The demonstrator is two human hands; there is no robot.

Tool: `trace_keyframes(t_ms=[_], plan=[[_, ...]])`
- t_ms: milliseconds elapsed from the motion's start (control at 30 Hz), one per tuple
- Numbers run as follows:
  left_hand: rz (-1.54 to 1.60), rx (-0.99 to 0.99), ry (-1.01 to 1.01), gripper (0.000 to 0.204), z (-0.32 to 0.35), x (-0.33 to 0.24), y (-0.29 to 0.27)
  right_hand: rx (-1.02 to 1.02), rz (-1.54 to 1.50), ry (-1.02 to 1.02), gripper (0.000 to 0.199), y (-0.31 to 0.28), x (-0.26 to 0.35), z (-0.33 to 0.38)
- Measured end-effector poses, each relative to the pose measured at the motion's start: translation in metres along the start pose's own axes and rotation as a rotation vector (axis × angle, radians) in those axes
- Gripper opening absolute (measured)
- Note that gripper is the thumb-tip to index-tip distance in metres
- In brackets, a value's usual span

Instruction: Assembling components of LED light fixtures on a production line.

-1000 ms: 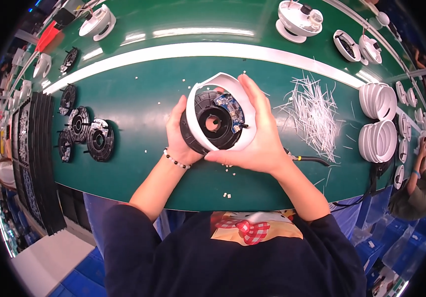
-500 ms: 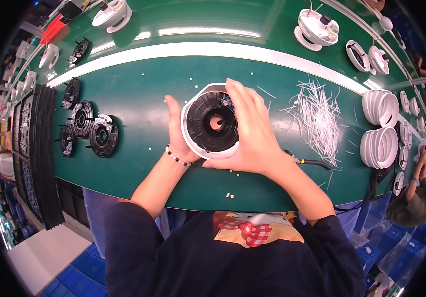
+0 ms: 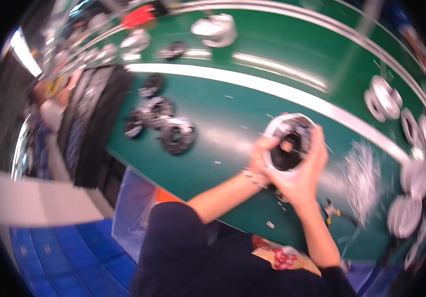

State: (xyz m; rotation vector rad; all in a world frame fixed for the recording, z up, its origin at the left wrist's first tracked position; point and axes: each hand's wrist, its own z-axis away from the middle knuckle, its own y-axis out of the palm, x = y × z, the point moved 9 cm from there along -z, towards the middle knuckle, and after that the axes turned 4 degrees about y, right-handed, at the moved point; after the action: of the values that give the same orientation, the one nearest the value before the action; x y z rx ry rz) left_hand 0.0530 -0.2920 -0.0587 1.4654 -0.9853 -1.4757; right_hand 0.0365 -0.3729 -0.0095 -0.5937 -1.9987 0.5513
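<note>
the left hand (image 3: pixel 258 161) is cupped with its thumb and fingers at the near-left wall of a white ring (image 3: pixel 299 119); the right hand (image 3: pixel 303 179) wraps the right and near sides, fingers pointing away from the body. so the hands stand apart, gripping the ring between them, the right covering more of it. neither is nearer: both touch it. the ring is held above the surface (image 3: pixel 208 158), right of the body's middle, its open side tipped up toward the head. it is almost round; blur hides any clear long axis. a black disc (image 3: pixel 281 161) sits inside the rim, but how fully it is seated i cannot tell.

on the left wrist is a beaded bracelet (image 3: pixel 255 179). just beyond the right forearm lie a hand tool (image 3: pixel 340 214) with yellow and dark handles and a pile of thin white strips (image 3: pixel 362 183). farther right are stacked white rings (image 3: pixel 405 218); well off to the left, a cluster of loose black discs (image 3: pixel 178 144).
</note>
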Motion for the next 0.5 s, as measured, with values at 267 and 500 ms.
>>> trace_keyframes(t_ms=[267, 500], plan=[[-0.153, -0.086, -0.324, 0.044, -0.030, 0.006, 0.001, 0.182, 0.062, -0.418, 0.054, -0.032, 0.011, -0.013], [-0.138, -0.227, -0.190, 0.047, -0.121, 0.002, -0.031, -0.060, 0.239, -0.252, 0.049, -0.147, -0.002, 0.014]])
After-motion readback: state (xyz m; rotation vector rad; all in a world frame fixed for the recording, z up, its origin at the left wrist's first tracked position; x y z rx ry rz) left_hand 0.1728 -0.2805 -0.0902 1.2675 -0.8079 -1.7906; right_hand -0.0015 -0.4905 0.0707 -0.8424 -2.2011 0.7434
